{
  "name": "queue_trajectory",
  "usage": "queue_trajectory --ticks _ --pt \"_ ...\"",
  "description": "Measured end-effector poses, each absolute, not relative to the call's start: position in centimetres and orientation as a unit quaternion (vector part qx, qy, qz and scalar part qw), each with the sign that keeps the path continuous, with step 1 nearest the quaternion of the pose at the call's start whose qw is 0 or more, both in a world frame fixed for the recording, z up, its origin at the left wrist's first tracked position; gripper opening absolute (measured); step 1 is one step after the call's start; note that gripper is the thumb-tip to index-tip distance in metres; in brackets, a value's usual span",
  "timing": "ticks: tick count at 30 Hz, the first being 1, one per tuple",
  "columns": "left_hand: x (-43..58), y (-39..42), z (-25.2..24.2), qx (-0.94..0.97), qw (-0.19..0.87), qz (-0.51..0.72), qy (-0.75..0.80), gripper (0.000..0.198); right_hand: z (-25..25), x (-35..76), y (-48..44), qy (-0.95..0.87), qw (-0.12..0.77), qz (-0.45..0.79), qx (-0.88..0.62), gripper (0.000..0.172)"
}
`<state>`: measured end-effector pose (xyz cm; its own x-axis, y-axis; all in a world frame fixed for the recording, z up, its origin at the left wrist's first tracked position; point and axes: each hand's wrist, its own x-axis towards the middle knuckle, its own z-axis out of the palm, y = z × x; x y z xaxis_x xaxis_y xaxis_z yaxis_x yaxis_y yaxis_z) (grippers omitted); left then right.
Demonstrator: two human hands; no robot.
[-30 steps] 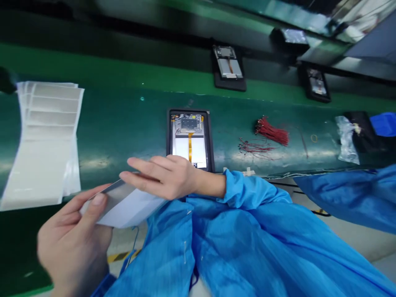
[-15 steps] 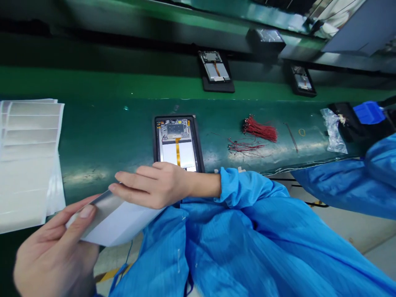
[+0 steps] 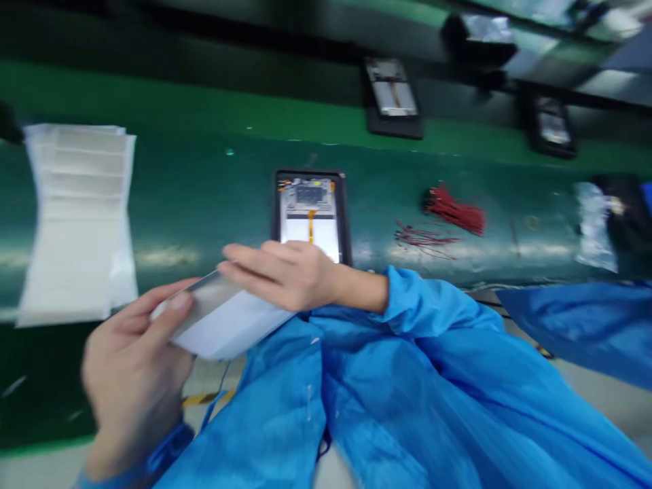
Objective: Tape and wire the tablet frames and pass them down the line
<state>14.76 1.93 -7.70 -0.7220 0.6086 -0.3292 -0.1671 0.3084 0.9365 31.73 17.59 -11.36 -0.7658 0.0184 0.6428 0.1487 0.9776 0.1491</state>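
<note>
My left hand [image 3: 140, 360] pinches one end of a flat white sheet-like piece [image 3: 227, 326] with a silver-grey band along its upper edge, thumb on top. Over the other end lies my right hand [image 3: 288, 272], its fingers together on the piece and its thumb hidden. The piece is tilted in front of my blue smock, at the bench's near edge. Just beyond my right hand sits an opened tablet [image 3: 310, 210] in a black frame, showing a circuit board, white battery area and orange flat cable. My right hand and wrist cover its lower edge.
Pale sheets [image 3: 84, 224] with cross lines lie at left on the green bench [image 3: 204, 176]. To the right are a red wire bundle [image 3: 456, 209], loose red wires [image 3: 425, 238] and a clear plastic bag [image 3: 595, 227]. More open devices [image 3: 392, 98] stand along the back.
The view has shifted, so bench things sit further right and higher. Both hands keep their hold on the white piece, in much the same pose. Blue cloth at right has moved.
</note>
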Motion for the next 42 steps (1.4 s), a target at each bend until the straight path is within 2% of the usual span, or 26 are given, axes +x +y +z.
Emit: queue_trajectory --ticks 3,8,10,13,19,21,23,26,28,29,30,31,34,36,38,39,41,42 --pt "14.9 2.5 -8.1 0.099 0.38 0.611 0.687 0.036 -12.6 31.8 18.2 -0.926 0.375 -0.034 -0.022 0.03" --pt "15.1 2.4 -8.2 0.144 0.414 0.62 0.651 0.034 -12.5 31.2 17.6 -0.888 0.437 0.119 -0.078 0.021" --pt "15.2 2.3 -8.3 0.168 0.411 0.615 0.651 0.031 -12.0 30.6 17.1 -0.878 0.443 0.149 -0.105 0.014" --pt "15.0 2.3 -8.3 0.203 0.395 0.61 0.656 0.028 -11.3 29.9 16.9 -0.875 0.435 0.177 -0.116 0.014" --pt "14.3 2.4 -9.2 0.251 0.403 0.551 0.687 0.036 -9.5 29.7 16.5 -0.832 0.446 0.308 -0.116 0.011" --pt "14.1 2.1 -9.4 0.285 0.418 0.522 0.687 0.042 -8.7 29.6 16.5 -0.807 0.449 0.356 -0.142 0.013" --pt "12.9 1.7 -9.3 0.338 0.38 0.5 0.701 0.048 -8.0 29.6 16.9 -0.783 0.442 0.399 -0.177 0.015" --pt "7.9 1.8 -8.3 0.438 0.164 0.498 0.73 0.057 -7.3 29.8 17.9 -0.766 0.415 0.436 -0.225 0.019" --pt "2.6 3.0 -7.9 0.51 0.02 0.494 0.704 0.074 -7.3 30.3 18.6 -0.764 0.4 0.444 -0.245 0.021" --pt "-0.3 3.8 -8.0 0.545 -0.005 0.506 0.669 0.091 -7.4 30.5 18.9 -0.762 0.397 0.446 -0.249 0.021" --pt "-3.1 4.8 -8.3 0.556 0.05 0.516 0.65 0.113 -7.5 30.8 19.1 -0.76 0.394 0.451 -0.252 0.021" --pt "-5.7 5.9 -8.8 0.528 0.105 0.533 0.653 0.12 -7.7 31.1 19.3 -0.757 0.391 0.458 -0.254 0.021" --pt "-11.3 8.8 -10.7 0.362 0.247 0.486 0.757 0.11 -8.2 32.0 19.4 -0.747 0.37 0.483 -0.266 0.017" --pt "-12.8 10.0 -11.5 0.295 0.235 0.36 0.854 0.115 -8.5 32.6 19.4 -0.742 0.352 0.494 -0.287 0.014" --pt "-12.3 10.4 -11.5 0.325 0.116 0.225 0.911 0.121 -8.9 33.1 19.4 -0.732 0.344 0.501 -0.309 0.011" --pt "-11.1 10.3 -11.2 0.371 0.028 0.183 0.91 0.118 -9.1 33.3 19.4 -0.725 0.345 0.504 -0.318 0.011" --pt "-6.9 9.6 -10.3 0.483 -0.113 0.193 0.846 0.093 -9.5 33.4 19.3 -0.711 0.354 0.511 -0.329 0.01" --pt "-3.9 9.2 -9.9 0.514 -0.136 0.257 0.807 0.068 -9.8 33.4 19.3 -0.703 0.36 0.514 -0.334 0.01"
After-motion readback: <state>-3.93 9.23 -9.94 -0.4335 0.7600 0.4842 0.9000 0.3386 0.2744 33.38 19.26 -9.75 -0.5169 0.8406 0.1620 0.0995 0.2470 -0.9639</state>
